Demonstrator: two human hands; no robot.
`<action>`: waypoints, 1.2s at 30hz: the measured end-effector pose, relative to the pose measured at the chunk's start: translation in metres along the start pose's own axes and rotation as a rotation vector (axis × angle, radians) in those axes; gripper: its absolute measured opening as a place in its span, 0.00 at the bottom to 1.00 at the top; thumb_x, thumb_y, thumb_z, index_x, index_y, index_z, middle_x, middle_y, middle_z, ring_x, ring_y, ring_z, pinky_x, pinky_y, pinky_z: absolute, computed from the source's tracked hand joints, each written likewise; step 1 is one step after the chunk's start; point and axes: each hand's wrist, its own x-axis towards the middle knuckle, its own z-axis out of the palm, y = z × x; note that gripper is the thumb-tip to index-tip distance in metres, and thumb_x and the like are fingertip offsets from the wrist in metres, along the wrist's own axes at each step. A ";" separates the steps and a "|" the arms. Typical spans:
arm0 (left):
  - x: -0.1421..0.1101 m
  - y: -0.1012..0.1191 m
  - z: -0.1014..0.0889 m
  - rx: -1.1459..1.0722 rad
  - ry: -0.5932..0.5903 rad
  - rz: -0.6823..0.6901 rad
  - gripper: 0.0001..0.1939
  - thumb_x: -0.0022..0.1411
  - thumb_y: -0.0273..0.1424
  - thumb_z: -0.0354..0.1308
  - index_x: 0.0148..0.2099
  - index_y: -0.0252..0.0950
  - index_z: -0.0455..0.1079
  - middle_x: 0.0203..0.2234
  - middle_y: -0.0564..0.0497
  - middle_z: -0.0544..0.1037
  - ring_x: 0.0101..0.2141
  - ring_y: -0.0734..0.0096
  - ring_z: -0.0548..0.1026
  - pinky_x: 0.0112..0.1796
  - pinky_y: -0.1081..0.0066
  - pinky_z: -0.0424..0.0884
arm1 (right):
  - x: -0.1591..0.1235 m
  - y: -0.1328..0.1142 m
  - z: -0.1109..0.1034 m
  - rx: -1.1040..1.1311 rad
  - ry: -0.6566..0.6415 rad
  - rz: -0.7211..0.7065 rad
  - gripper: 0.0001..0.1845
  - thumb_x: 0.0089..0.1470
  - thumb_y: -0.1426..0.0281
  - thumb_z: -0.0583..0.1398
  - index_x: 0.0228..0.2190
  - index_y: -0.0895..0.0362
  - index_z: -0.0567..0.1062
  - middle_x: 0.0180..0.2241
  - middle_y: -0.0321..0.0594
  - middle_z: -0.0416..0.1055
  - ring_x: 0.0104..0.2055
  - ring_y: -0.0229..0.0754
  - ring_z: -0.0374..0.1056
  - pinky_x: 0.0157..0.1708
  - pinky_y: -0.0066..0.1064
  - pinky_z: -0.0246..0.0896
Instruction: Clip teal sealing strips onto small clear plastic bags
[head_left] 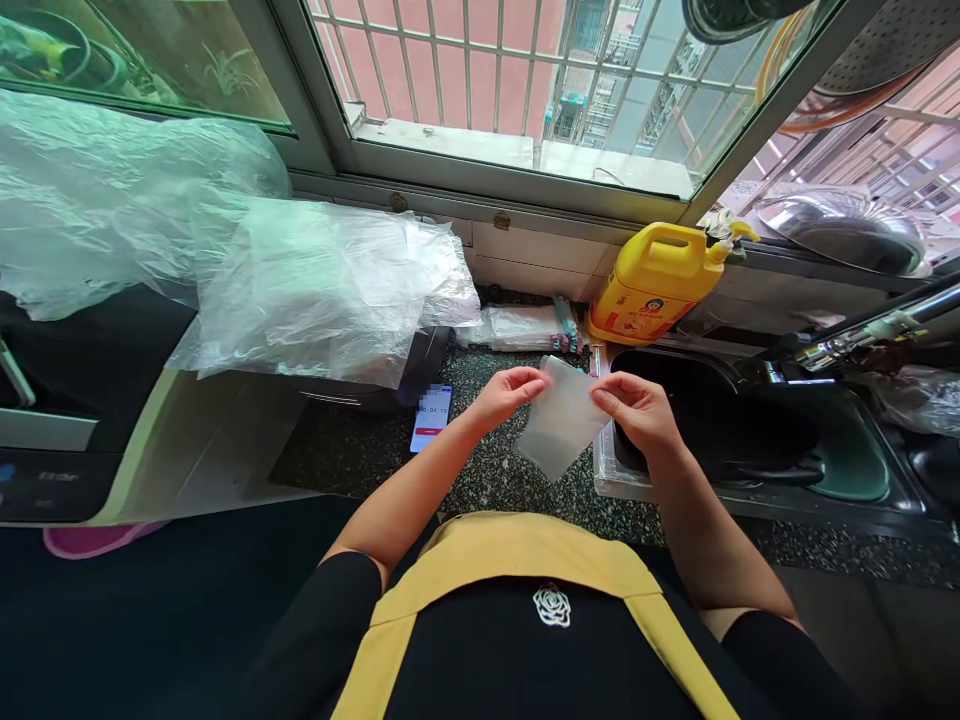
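Observation:
A small frosted plastic bag hangs between my two hands above the dark speckled counter. My left hand pinches its upper left corner between thumb and fingers. At the upper right corner, my right hand has its thumb and fingers closed on the same bag. Behind it, against the wall, lies a stack of flat clear bags with small coloured parts along the right end. Just under my right hand is the edge of a clear plastic tray or box, partly hidden by my wrist.
A phone showing a timer lies left on the counter. A yellow jug with a pump stands by the wall. To the right is a dark sink with a faucet. Large plastic sheets cover things at left, below the barred window.

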 end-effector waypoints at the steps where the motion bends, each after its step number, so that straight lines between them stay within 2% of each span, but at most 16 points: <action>1: -0.001 0.003 0.002 0.012 -0.011 0.009 0.21 0.42 0.46 0.63 0.30 0.32 0.73 0.25 0.51 0.74 0.27 0.77 0.66 0.31 0.74 0.62 | 0.002 -0.001 -0.002 0.000 0.010 0.007 0.12 0.40 0.60 0.65 0.24 0.55 0.74 0.22 0.35 0.69 0.23 0.33 0.62 0.23 0.26 0.57; 5: -0.001 0.014 0.006 0.041 -0.008 0.039 0.19 0.43 0.45 0.63 0.26 0.32 0.72 0.21 0.52 0.73 0.25 0.78 0.66 0.29 0.75 0.61 | 0.013 -0.002 -0.006 -0.004 0.028 0.016 0.12 0.40 0.60 0.65 0.24 0.55 0.74 0.22 0.34 0.69 0.23 0.33 0.62 0.23 0.26 0.57; 12: -0.001 0.023 0.007 0.072 0.115 0.101 0.18 0.42 0.44 0.64 0.23 0.32 0.69 0.18 0.53 0.70 0.22 0.80 0.64 0.25 0.76 0.60 | 0.035 0.003 -0.004 -0.099 0.025 -0.081 0.14 0.41 0.58 0.63 0.25 0.57 0.73 0.23 0.35 0.69 0.25 0.35 0.63 0.26 0.28 0.60; 14: -0.003 0.023 0.008 0.072 0.149 0.144 0.18 0.43 0.44 0.64 0.22 0.32 0.67 0.18 0.54 0.69 0.22 0.80 0.63 0.25 0.76 0.59 | 0.040 0.001 -0.003 -0.198 0.102 -0.142 0.14 0.43 0.59 0.63 0.27 0.57 0.73 0.25 0.35 0.70 0.25 0.35 0.63 0.27 0.29 0.61; 17: -0.005 0.023 0.010 0.083 0.203 0.207 0.19 0.43 0.44 0.63 0.22 0.33 0.66 0.18 0.54 0.68 0.22 0.80 0.63 0.24 0.75 0.59 | 0.041 -0.006 0.002 -0.348 0.323 -0.279 0.12 0.46 0.61 0.61 0.30 0.56 0.73 0.29 0.37 0.70 0.26 0.35 0.62 0.29 0.30 0.61; 19: -0.006 0.022 0.012 0.126 0.252 0.237 0.19 0.44 0.45 0.63 0.22 0.33 0.65 0.17 0.54 0.68 0.21 0.80 0.63 0.24 0.76 0.59 | 0.037 -0.013 0.009 -0.386 0.386 -0.348 0.11 0.49 0.61 0.59 0.29 0.56 0.72 0.27 0.37 0.69 0.26 0.35 0.62 0.29 0.30 0.60; 23: -0.006 0.021 0.014 0.274 0.330 0.300 0.19 0.46 0.43 0.62 0.20 0.33 0.63 0.16 0.56 0.64 0.20 0.81 0.60 0.22 0.76 0.56 | 0.026 -0.022 0.027 -0.399 0.234 -0.344 0.14 0.49 0.58 0.59 0.25 0.56 0.71 0.23 0.35 0.67 0.23 0.34 0.60 0.26 0.28 0.58; 27: -0.004 0.021 0.014 0.410 0.354 0.410 0.18 0.50 0.41 0.60 0.19 0.34 0.63 0.16 0.56 0.62 0.19 0.82 0.58 0.22 0.76 0.54 | 0.024 -0.025 0.037 -0.394 0.128 -0.208 0.21 0.46 0.51 0.59 0.23 0.57 0.70 0.19 0.33 0.64 0.20 0.32 0.57 0.21 0.26 0.51; 31: -0.006 0.021 0.013 0.567 0.389 0.503 0.17 0.53 0.40 0.57 0.19 0.34 0.63 0.17 0.56 0.61 0.19 0.81 0.57 0.22 0.75 0.53 | 0.033 -0.027 0.035 -0.224 -0.007 -0.022 0.28 0.44 0.45 0.56 0.17 0.58 0.68 0.15 0.32 0.59 0.18 0.31 0.53 0.18 0.26 0.47; 36: -0.007 0.020 0.011 0.728 0.399 0.522 0.17 0.54 0.41 0.55 0.20 0.36 0.64 0.17 0.56 0.61 0.19 0.80 0.55 0.23 0.74 0.51 | 0.045 -0.027 0.034 0.019 -0.169 0.170 0.27 0.37 0.46 0.61 0.16 0.59 0.70 0.14 0.32 0.60 0.16 0.29 0.52 0.17 0.25 0.46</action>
